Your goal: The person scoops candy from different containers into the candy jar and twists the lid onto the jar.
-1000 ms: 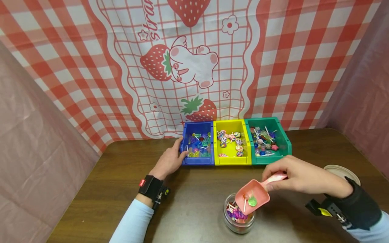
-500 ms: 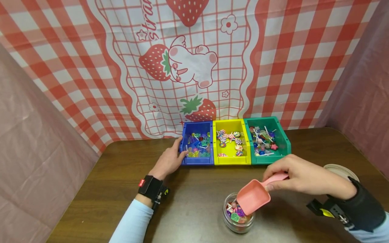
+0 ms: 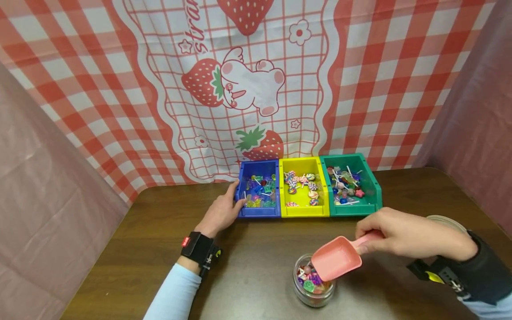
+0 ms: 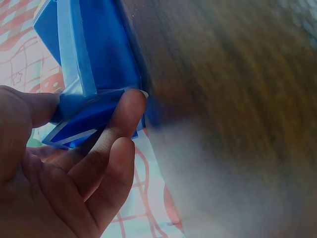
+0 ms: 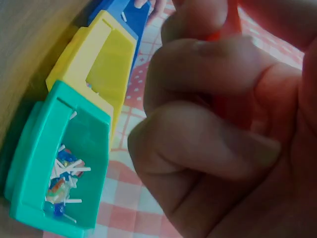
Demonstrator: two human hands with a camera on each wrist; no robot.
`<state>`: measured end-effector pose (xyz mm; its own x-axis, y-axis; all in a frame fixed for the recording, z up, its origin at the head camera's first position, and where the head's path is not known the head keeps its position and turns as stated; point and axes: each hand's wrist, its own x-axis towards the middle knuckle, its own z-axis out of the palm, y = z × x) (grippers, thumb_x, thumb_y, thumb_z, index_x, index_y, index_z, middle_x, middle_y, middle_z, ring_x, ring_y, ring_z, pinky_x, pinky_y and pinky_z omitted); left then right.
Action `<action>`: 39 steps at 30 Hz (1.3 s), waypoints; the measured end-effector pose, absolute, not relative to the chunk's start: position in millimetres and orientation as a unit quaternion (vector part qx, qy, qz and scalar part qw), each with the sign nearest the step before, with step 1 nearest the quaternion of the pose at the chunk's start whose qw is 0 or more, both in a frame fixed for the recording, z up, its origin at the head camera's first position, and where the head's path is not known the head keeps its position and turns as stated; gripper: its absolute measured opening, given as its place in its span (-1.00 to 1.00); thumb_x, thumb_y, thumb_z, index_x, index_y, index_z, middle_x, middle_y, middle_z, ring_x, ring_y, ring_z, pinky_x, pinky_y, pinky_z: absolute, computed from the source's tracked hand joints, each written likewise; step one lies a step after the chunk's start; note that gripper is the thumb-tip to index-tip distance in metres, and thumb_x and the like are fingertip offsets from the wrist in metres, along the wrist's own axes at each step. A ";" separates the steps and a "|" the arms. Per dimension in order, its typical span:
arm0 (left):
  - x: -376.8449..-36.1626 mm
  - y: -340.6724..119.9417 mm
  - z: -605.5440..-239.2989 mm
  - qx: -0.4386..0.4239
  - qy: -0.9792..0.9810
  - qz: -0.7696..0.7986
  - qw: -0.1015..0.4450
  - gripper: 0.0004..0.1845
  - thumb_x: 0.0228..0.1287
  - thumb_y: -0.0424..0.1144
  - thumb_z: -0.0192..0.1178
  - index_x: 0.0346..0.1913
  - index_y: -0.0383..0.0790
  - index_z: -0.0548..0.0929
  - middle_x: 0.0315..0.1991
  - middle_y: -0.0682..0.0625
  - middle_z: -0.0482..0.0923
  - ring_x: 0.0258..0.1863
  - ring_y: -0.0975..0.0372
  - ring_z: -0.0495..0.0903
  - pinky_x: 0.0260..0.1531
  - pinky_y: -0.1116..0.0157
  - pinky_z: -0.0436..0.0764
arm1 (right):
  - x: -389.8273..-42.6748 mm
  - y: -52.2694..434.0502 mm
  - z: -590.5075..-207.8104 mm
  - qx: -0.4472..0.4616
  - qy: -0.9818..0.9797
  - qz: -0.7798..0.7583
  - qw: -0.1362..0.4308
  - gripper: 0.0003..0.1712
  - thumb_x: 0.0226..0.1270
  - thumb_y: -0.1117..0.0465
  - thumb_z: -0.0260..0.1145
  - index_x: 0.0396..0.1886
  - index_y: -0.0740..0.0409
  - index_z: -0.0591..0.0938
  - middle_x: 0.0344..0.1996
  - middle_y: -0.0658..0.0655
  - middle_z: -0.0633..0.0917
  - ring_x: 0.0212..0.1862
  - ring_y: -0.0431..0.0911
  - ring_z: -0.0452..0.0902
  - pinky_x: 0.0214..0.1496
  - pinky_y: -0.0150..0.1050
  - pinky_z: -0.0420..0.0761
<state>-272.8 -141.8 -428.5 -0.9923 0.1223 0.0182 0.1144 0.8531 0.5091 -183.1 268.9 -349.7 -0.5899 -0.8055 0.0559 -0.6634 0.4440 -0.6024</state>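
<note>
My right hand (image 3: 412, 233) grips the handle of a pink scoop (image 3: 338, 259). The scoop's bowl is bare and its front edge overlaps the rim of a round glass jar (image 3: 314, 303). Inside the jar lie colourful candies (image 3: 310, 284), a green one on top. At the blue bin (image 3: 260, 212), my left hand (image 3: 219, 212) holds the near left side. The left wrist view shows the thumb and fingers (image 4: 130, 111) on either side of the blue bin's wall. Small lollipops and clear coloured pieces lie in that bin. In the right wrist view, curled fingers (image 5: 198, 139) mostly hide the handle.
To the blue bin's right stand a yellow bin (image 3: 304, 211) with swirl lollipops and a green bin (image 3: 374, 195) with mixed candies. A pale round lid (image 3: 446, 220) lies behind the right wrist. A checked strawberry cloth (image 3: 368, 89) hangs behind the wooden table (image 3: 152, 240).
The green candy and lollipop that were in the scoop have slid out, and the green candy now lies in the jar. My right hand and the scoop moved slightly right. The left hand stays put.
</note>
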 end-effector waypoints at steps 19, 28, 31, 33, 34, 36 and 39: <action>-272.1 -144.5 -429.2 0.061 0.964 0.260 0.006 -0.26 0.49 0.08 0.08 0.58 -0.02 0.06 0.30 -0.28 0.45 0.07 0.03 0.56 0.15 -0.06 0.48 | -250.0 293.8 -339.4 -0.201 0.970 -0.064 -0.121 -0.79 0.31 0.20 0.40 -0.27 0.26 0.60 -0.66 -0.01 0.46 -0.62 -0.13 0.33 -0.60 -0.18 0.38; -273.2 -143.8 -430.0 0.068 0.963 0.260 0.002 -0.27 0.51 0.07 0.06 0.59 -0.02 0.06 0.30 -0.29 0.45 0.13 0.02 0.55 0.16 -0.06 0.47 | -263.3 273.5 -343.1 -0.213 0.959 0.005 -0.188 -0.73 0.10 0.34 0.52 -0.23 0.33 0.64 -0.67 0.11 0.52 -0.69 -0.06 0.38 -0.69 -0.05 0.52; -273.0 -144.0 -429.9 0.065 0.963 0.262 0.004 -0.27 0.50 0.08 0.06 0.59 0.00 0.06 0.30 -0.28 0.45 0.13 0.02 0.55 0.17 -0.06 0.46 | -270.4 268.7 -345.0 -0.216 0.959 0.033 -0.182 -0.66 0.05 0.38 0.55 -0.15 0.31 0.68 -0.60 0.17 0.58 -0.66 -0.03 0.42 -0.65 -0.02 0.55; -272.7 -144.3 -429.7 0.065 0.963 0.263 0.003 -0.27 0.50 0.08 0.06 0.59 -0.01 0.06 0.29 -0.29 0.46 0.13 0.01 0.55 0.17 -0.06 0.47 | -275.5 265.8 -346.6 -0.219 0.959 0.045 -0.171 -0.62 0.01 0.38 0.58 -0.12 0.31 0.70 -0.55 0.20 0.62 -0.62 0.00 0.46 -0.62 0.00 0.59; -272.5 -144.4 -429.6 0.066 0.963 0.262 0.001 -0.27 0.50 0.07 0.06 0.59 -0.02 0.06 0.29 -0.30 0.46 0.13 0.01 0.55 0.16 -0.06 0.47 | -278.0 264.7 -347.5 -0.220 0.960 0.048 -0.166 -0.62 0.02 0.38 0.57 -0.11 0.31 0.70 -0.53 0.21 0.63 -0.61 0.00 0.47 -0.60 0.01 0.60; -272.2 -144.5 -429.4 0.069 0.963 0.260 -0.002 -0.27 0.51 0.06 0.06 0.58 -0.05 0.06 0.28 -0.31 0.46 0.13 0.00 0.56 0.15 -0.06 0.48 | -283.0 263.4 -349.8 -0.220 0.962 0.049 -0.156 -0.58 -0.01 0.36 0.59 -0.09 0.31 0.70 -0.49 0.23 0.66 -0.57 0.01 0.50 -0.56 0.03 0.62; -271.4 -144.6 -429.5 0.074 0.964 0.257 -0.004 -0.26 0.51 0.06 0.06 0.58 -0.08 0.06 0.28 -0.31 0.47 0.12 0.01 0.56 0.13 -0.05 0.49 | -289.8 264.0 -354.3 -0.219 0.967 0.036 -0.126 -0.56 -0.02 0.37 0.60 -0.08 0.32 0.69 -0.48 0.22 0.66 -0.55 0.01 0.50 -0.52 0.03 0.63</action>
<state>-271.4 -144.6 -429.5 -0.9890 0.1406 0.0454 0.1445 0.8567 0.4951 -289.8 264.0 -354.3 -0.8722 -0.4324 0.2287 -0.4141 0.9016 0.1253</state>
